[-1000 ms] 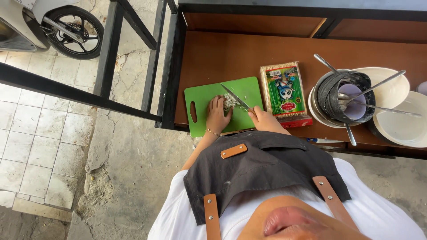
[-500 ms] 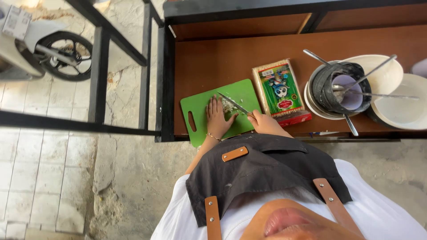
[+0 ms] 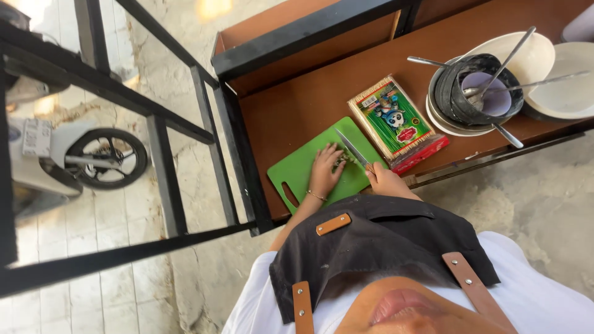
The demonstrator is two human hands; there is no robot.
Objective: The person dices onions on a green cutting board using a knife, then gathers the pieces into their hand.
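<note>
A green cutting board (image 3: 296, 172) lies at the near edge of a brown table (image 3: 297, 105). My left hand (image 3: 325, 170) rests flat on the board, fingers pressing down on a small pile of chopped pale and green bits (image 3: 341, 159). My right hand (image 3: 382, 180) grips the handle of a knife (image 3: 351, 147), whose blade crosses the pile just right of my left fingers.
A packet of thin sticks with a green and red label (image 3: 397, 122) lies right of the board. Farther right stand stacked white and black bowls (image 3: 476, 93) with metal spoons. A black metal frame (image 3: 204, 117) borders the table; a scooter wheel (image 3: 114, 159) stands at left.
The camera has tilted and swung, so the table now runs diagonally. My hands stay on the board, the knife still over the chopped pile.
</note>
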